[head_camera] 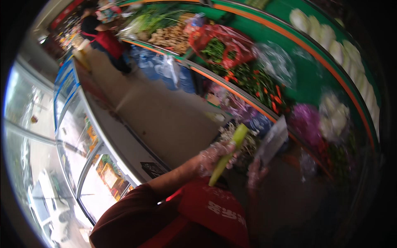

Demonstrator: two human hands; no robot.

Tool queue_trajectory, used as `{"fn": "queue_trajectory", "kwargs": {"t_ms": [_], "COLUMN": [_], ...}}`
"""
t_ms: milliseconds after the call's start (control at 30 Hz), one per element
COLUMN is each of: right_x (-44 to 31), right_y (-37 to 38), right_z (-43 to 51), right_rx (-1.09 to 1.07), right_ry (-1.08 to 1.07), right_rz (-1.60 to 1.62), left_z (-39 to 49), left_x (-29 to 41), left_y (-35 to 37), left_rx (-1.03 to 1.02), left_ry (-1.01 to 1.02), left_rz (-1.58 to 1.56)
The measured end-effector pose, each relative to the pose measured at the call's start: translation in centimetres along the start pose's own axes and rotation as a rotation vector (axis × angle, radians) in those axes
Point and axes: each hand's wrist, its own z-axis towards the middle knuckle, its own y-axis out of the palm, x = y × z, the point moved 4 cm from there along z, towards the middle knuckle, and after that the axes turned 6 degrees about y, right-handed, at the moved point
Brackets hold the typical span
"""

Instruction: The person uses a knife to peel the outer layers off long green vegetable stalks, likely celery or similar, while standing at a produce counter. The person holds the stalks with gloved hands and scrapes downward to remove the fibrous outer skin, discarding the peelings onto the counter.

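My left hand (pixel 214 156), in a clear plastic glove, is closed around a long pale-green vegetable stalk (pixel 240 133) that looks like a peeled celtuce stem. The stalk slants across my front, with its lower end near my red apron (pixel 207 201). My right hand (pixel 257 173), also gloved in clear plastic, grips a cleaver by its handle. The wide blade of the cleaver (pixel 274 139) points up and away, to the right of the stalk and apart from it. Behind the stalk is a heap of pale, blurred pieces (pixel 249 142) whose kind I cannot tell.
A green shelf with an orange edge (pixel 226 84) holds chillies (pixel 274 97), a red plastic bag (pixel 232 40), a purple bag (pixel 305 121) and Chinese cabbages (pixel 328 37). Large blue water bottles (pixel 145 60) stand beneath. A glass-fronted case (pixel 93 148) lines the left. Another person (pixel 108 42) stands up the aisle.
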Motion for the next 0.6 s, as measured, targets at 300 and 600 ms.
{"fn": "queue_trajectory", "kwargs": {"t_ms": [300,600], "right_x": [-5.8,-10.8], "right_y": [0.5,0.2], "right_z": [-3.2,-6.1], "right_rx": [0.009,-0.025], "right_ry": [-0.376,-0.792], "right_rz": [-0.118,-0.471], "left_z": [0.1,1.1], "left_x": [-0.2,-0.1], "left_y": [1.0,0.3], "left_rx": [-0.111,0.002], "left_ry": [-0.058,0.12], "left_rz": [-0.101,0.504]}}
